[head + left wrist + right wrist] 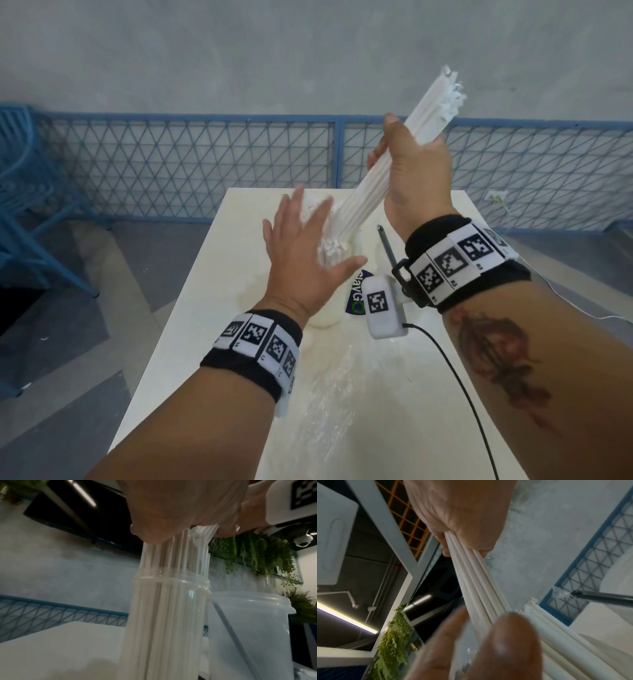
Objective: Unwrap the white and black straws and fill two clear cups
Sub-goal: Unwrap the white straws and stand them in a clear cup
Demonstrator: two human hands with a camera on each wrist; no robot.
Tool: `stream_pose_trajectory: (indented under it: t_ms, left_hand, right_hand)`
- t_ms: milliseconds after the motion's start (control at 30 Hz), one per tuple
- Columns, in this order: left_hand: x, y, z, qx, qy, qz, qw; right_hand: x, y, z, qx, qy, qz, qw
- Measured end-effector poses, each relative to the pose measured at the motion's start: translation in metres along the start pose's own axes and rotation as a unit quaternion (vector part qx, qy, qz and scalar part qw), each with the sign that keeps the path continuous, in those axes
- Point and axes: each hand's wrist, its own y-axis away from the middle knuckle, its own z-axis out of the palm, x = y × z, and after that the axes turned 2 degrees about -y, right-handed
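Observation:
My right hand (411, 171) grips a tilted bundle of white straws (363, 178) above the table; the right wrist view shows my palm (462, 520) closed round the white straws (474, 581). Their lower ends reach down into a clear cup (164, 615) packed with white straws. My left hand (308, 246) is spread open in front of that cup and hides most of it. A second clear cup (248, 628) stands just to its right with one black straw (385, 245) leaning in it.
Crumpled clear plastic wrap (332, 394) lies on the white table (205, 308) near me. A purple printed label (356, 294) lies beside the cups. A black cable (462, 377) runs from my right wrist. A blue chair (34, 205) and a blue mesh fence (171, 164) stand beyond.

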Motion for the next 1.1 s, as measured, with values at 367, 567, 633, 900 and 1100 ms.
stream_pose_trajectory:
  t_ms: [367,567,633,900,1100]
  left_hand:
    - [0.000,-0.016,0.001,-0.068,-0.100,-0.064,0.991]
    - [-0.001,-0.011,-0.002,-0.047,-0.050,-0.065,0.995]
    - [0.001,-0.009,-0.003,-0.050,-0.041,-0.069,0.996]
    - [-0.004,-0.012,0.000,-0.040,-0.040,-0.059,0.997]
    - [-0.008,-0.014,0.003,-0.045,-0.093,-0.072,0.992]
  right_hand:
    - [-0.005,0.005,0.016,0.016,0.099,-0.102,0.990]
    - [-0.027,-0.011,0.023,0.059,-0.058,-0.064,0.994]
    - [-0.025,-0.019,0.022,0.084,-0.123,-0.026,0.989]
    - [0.019,-0.042,-0.026,0.256,-0.058,0.079,0.962]
    - [0.015,-0.057,-0.040,0.257,-0.030,0.086,0.962]
